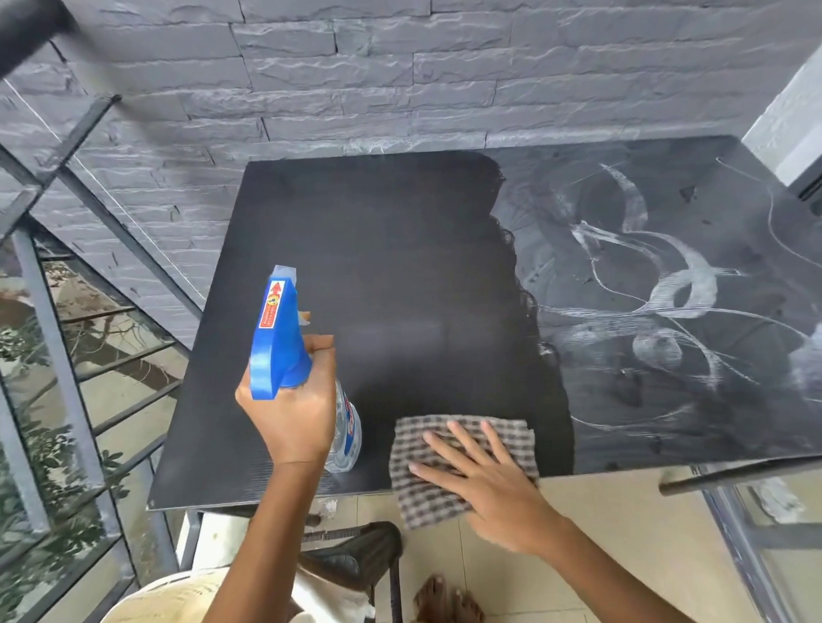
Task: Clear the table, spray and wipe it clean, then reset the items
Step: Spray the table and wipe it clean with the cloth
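The left hand (295, 408) grips the spray bottle (279, 334) upright, nozzle aimed away, while the right hand (480, 472) lies open and flat on the checked cloth (420, 492) at the near edge of the table (398, 265), with the smeared patch (669, 293) ahead and right, nearer that hand.

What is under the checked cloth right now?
The checked cloth lies on the table at its near edge, partly overhanging it, right hand flat on top. The surface beneath is covered, so its state is unseen.
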`<state>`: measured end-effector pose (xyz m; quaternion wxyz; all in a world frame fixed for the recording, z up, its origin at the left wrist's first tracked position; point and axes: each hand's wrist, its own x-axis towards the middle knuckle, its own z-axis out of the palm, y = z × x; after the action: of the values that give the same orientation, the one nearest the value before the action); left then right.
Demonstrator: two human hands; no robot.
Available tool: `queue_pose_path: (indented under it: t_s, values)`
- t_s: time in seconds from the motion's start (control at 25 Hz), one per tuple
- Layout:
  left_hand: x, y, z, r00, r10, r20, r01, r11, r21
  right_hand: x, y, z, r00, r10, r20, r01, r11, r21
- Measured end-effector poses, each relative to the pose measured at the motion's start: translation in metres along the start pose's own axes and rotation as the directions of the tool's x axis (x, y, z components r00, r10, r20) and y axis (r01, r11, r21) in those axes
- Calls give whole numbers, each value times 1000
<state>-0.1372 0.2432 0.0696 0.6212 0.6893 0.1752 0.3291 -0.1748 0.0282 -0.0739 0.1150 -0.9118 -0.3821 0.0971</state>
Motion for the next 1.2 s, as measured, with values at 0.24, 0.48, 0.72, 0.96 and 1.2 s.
queue_pose_path:
  t_s: [0.24,0.48,0.72,0.96,1.2]
  values:
    - [0,8,-1,990,-31,141,23,998,57,10,54,-30,889,456,-51,-455,890,16]
    - [-25,24,17,961,-67,268,47,996,77,20,27,-21,926,370,-79,-372,928,-8]
    - [-88,55,42,897,-123,425,39,979,202,-94,34,-22,955,290,-61,-261,920,293]
    - [-151,55,77,780,-311,543,90,915,394,-199,76,-69,526,839,-140,-325,351,878]
    - [-202,35,108,791,-450,414,1,678,736,-251,111,-96,362,912,-195,-263,301,917]
